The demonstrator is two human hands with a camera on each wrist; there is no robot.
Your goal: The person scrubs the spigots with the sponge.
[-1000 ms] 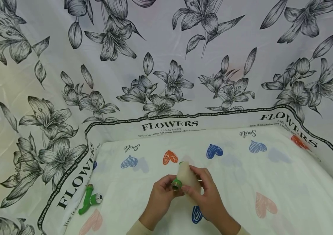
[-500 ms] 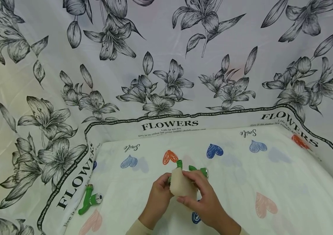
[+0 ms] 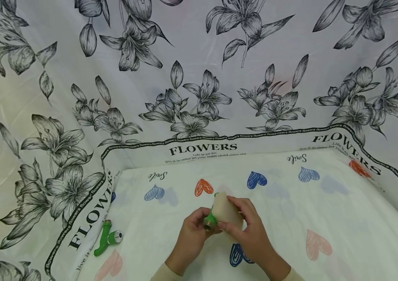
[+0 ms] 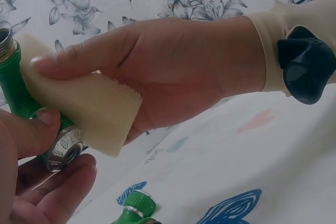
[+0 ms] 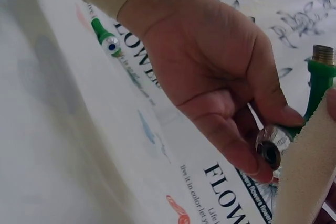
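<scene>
Gripping green tap (image 3: 211, 221) with left hand (image 3: 193, 229), pinching beige sponge (image 3: 226, 212) up against it with right hand (image 3: 251, 231), holding both over white heart-print cloth (image 3: 149, 230), well apart from second green tap (image 3: 106, 239) lying at left, with third green tap (image 4: 137, 204) cut off in left wrist view.

My two forearms, left (image 3: 177, 255) and right (image 3: 270, 263), slant inward over the tabletop (image 3: 286, 222), and my hands meet well short of its far edge. My left hand (image 3: 194, 228) is in a pinch, its thumb (image 4: 37, 129) pressing opposite the curled fingers (image 4: 68, 190). My right hand (image 3: 248, 224) grips too, its thumb (image 4: 71, 65) laid long across the near side and the fingers bent around the far side. Both palms face inward; beige sleeves (image 4: 269, 40) end at my wrists.
</scene>
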